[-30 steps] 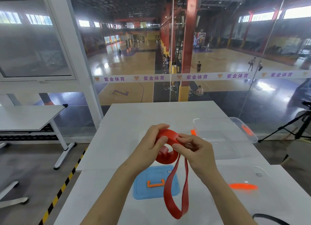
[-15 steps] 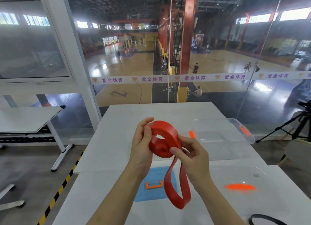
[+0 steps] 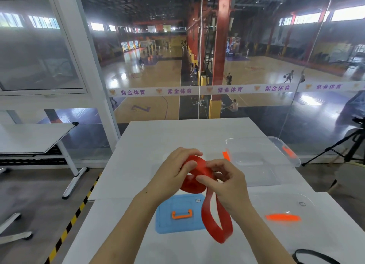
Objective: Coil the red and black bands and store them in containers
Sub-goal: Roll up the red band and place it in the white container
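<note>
Above the middle of the white table (image 3: 150, 137), both hands hold a red band (image 3: 199, 170) that is partly wound into a coil. My left hand (image 3: 173, 174) grips the coil from the left, and my right hand (image 3: 227, 182) pinches it from the right. A loose loop of the red band hangs down below my right hand to just above the table. A black band (image 3: 314, 255) lies at the bottom right edge, only partly in view. A clear container (image 3: 276, 145) with orange clips stands open to the right, beyond my hands.
A blue lid (image 3: 167, 224) with an orange handle lies flat under my hands. A clear lid (image 3: 296, 204) with an orange handle rests at the right. A glass wall stands behind the table. Another white table (image 3: 29, 137) is at the left, a tripod (image 3: 347, 147) at the right.
My hands have turned the coil and closed over it again. The hanging loop has become shorter as more band is wound on.
</note>
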`<state>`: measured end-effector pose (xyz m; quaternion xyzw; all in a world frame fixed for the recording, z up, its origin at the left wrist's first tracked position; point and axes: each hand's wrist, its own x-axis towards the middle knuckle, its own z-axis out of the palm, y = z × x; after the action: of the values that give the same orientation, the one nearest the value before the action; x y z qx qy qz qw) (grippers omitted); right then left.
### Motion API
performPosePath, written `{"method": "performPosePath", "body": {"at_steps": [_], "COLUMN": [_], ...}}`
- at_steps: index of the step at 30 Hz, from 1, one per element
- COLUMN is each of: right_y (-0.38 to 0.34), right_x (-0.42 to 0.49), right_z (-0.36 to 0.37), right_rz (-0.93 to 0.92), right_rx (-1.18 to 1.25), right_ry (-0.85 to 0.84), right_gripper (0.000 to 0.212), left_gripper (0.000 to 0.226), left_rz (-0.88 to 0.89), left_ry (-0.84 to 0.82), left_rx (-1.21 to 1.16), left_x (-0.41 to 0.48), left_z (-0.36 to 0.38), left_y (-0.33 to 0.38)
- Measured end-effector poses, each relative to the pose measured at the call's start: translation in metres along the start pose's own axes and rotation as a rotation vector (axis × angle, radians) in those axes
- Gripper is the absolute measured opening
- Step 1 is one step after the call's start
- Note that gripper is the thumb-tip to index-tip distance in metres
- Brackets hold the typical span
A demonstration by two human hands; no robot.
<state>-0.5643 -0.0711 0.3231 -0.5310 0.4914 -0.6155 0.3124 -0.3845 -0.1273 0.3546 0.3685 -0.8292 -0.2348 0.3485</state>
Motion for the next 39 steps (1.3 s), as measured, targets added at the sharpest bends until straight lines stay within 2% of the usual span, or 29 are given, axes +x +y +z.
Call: {"method": "performPosePath", "body": {"at_steps": [4,9,12,17,20,24,27,29,34,39], "right_y": [-0.002,0.003,0.004,0.002,0.004,0.004,0.005,0.007,0.003,0.005], "right_x": [0.001,-0.001,-0.003,-0.005,-0.006,-0.008,-0.013,-0.014,-0.014,-0.013], "right_z": [-0.001,-0.002,0.000,0.004,0.004,0.004,0.007,0.009,0.008,0.008], "right_rz": [0.000,-0.009,-0.019,-0.019,-0.006,-0.036,-0.056,-0.056,-0.062,-0.049], "right_rx": [0.024,0.076,0.095,0.094,0.049,-0.037,-0.096,-0.102,-0.053,-0.016], "right_ry": [-0.020,0.012,0.061,0.111,0.098,0.064,0.002,-0.011,-0.060,-0.038], "right_gripper": [0.036,0.047,0.045,0.036,0.034,0.031,0.030,0.031,0.035,0.038], "left_gripper": [0.024,0.029,0.033,0.035,0.031,0.011,0.026,0.032,0.029,0.015], "left_rz": [-0.034,-0.234,-0.307,-0.371,-0.339,-0.304,-0.200,-0.136,-0.156,-0.232], "left_ry": [0.151,0.567,0.667,0.645,0.556,0.326,0.065,-0.003,0.154,0.515], "left_rx": [-0.173,-0.539,-0.671,-0.758,-0.623,-0.419,-0.222,-0.135,-0.291,-0.550], "left_x": [-0.004,-0.002,-0.003,-0.009,-0.014,-0.017,-0.018,-0.020,-0.029,-0.024], "left_z": [0.010,0.015,0.020,0.030,0.028,0.020,0.012,0.009,0.015,0.015], "left_y": [0.000,0.015,0.019,0.019,0.012,-0.001,-0.005,-0.005,-0.003,0.004]}}
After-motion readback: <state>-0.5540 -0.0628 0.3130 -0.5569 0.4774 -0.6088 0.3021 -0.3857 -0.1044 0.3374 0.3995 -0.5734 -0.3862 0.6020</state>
